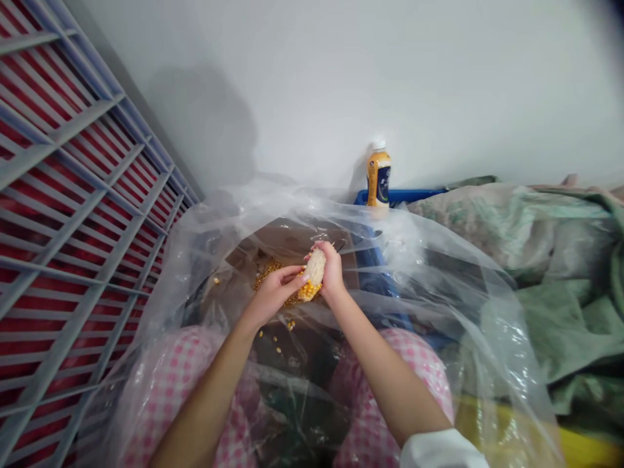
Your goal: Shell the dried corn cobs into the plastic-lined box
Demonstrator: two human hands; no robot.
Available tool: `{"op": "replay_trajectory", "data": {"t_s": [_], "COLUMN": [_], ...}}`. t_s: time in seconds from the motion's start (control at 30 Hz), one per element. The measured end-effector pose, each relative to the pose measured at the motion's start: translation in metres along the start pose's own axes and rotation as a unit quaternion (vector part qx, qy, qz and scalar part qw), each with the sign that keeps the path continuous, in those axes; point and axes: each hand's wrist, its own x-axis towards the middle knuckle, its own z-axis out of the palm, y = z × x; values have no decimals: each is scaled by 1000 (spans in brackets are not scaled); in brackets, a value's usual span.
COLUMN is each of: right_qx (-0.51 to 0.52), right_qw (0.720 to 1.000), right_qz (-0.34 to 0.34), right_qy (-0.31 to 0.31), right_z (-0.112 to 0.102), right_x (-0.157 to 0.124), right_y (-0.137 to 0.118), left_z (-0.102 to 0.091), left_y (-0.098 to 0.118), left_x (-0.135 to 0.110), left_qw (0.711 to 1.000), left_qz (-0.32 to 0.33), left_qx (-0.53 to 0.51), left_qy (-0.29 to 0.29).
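A corn cob (314, 272), mostly stripped to pale core with yellow kernels left at its lower end, is held up over the plastic sheet. My right hand (332, 270) is wrapped round its right side and top. From the left, my left hand (283, 289) grips the cob, its thumb against the side near the kernels. A thin dark sliver shows beside my right fingers; I cannot make out what it is. Beneath my hands, loose corn kernels (267, 272) lie in a heap, partly hidden by my left hand. A few more are scattered on the clear plastic sheet (419, 260).
A slatted plastic crate (92, 188) with red behind it rises at the left. A yellow bottle (379, 174) with a white cap stands by the wall on a blue crate (414, 194). Greenish sacks (536, 227) are piled at the right. The sheet drapes over my checked-trouser knees.
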Motion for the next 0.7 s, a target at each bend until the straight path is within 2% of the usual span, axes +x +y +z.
{"op": "replay_trajectory", "data": {"t_s": [0.13,0.2,0.33,0.43,0.53,0.63,0.7], "right_qx": [-13,-7,33,51,32,11,-19], "right_qw": [999,999,998,998,999,997,998], "right_qz": [-39,-25,44,41,5,-12,-20], "right_qy": [-19,-24,-17,-25,-30,-69,-65], "right_z": [1,1,1,0,0,2,3], "right_x": [-4,-4,0,2,-1,-5,-5], "right_y": [2,0,-6,-7,-3,-1,-5], "left_z": [7,6,-2,-3,2,5,3], "left_y": [-4,-4,2,4,2,-1,0], "left_x": [1,0,-3,-4,-3,-2,-3], "left_qw": [997,997,999,998,1000,998,997], "left_qz": [29,32,-16,-17,-8,-29,-44], "left_qx": [54,55,-23,-40,-29,-34,-65], "left_qy": [43,49,-18,-37,-3,49,29]}}
